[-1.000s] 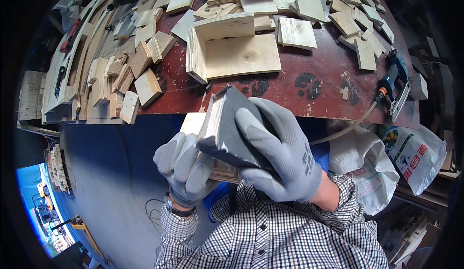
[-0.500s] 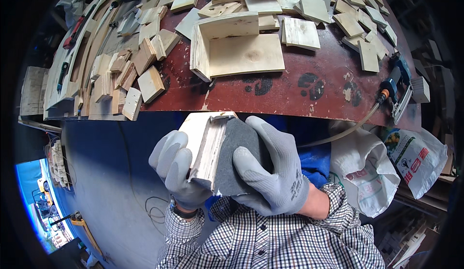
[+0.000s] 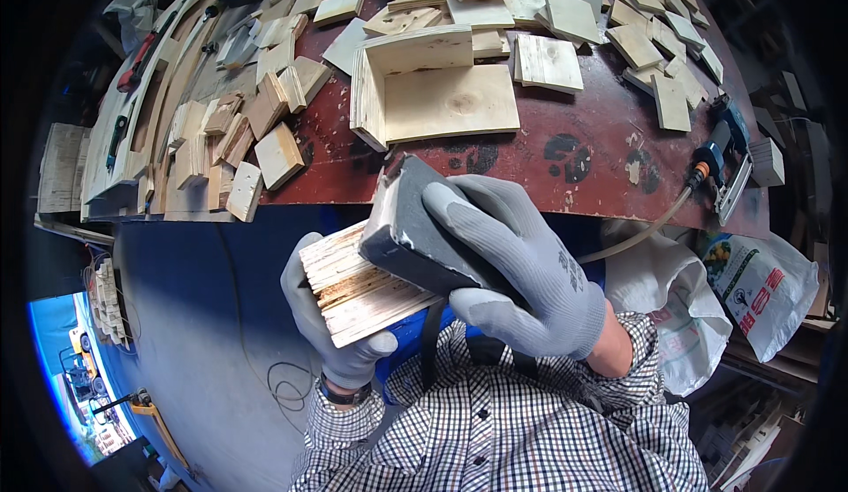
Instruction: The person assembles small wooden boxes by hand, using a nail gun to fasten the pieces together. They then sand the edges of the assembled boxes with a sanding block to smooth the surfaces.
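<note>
In the head view, a gloved left hand (image 3: 340,342) had its fingers clamped on a layered wooden piece (image 3: 367,291) before the table (image 3: 530,156); the right hand's (image 3: 534,267) fingers gripped a dark gray block (image 3: 424,225) over its right part. An open-sided wooden box (image 3: 450,103) stood on the table; two white sacks (image 3: 676,284) hung below, contents hidden.

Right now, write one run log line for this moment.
left hand: holding layered wooden block | right hand: holding dark-faced block | table: wooden assembly
</note>
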Motion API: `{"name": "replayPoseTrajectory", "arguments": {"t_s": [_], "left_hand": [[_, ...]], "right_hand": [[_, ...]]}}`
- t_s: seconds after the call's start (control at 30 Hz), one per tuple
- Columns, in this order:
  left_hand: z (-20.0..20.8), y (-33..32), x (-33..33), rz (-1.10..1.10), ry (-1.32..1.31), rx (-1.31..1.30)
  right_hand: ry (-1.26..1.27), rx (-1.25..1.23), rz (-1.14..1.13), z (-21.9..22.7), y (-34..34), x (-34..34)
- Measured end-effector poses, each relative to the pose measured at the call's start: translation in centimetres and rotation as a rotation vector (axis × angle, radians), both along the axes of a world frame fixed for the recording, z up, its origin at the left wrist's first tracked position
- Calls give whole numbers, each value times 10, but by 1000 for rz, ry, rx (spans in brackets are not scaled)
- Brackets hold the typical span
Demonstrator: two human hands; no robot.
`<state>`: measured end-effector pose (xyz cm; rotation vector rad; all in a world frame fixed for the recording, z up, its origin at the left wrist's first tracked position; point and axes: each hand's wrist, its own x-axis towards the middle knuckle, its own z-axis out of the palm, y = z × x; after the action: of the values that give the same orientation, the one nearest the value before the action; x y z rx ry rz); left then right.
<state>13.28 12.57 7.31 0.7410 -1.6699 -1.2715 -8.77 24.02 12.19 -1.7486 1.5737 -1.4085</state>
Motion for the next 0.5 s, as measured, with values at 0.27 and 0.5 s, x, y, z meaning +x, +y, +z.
{"name": "replayPoseTrajectory", "arguments": {"t_s": [0.27, 0.5], "left_hand": [[-15, -21, 21, -114, 318, 569], [-18, -21, 20, -143, 478, 724]], "right_hand": [[-664, 144, -375, -11, 41, 3], [742, 201, -710, -35, 24, -79]]}}
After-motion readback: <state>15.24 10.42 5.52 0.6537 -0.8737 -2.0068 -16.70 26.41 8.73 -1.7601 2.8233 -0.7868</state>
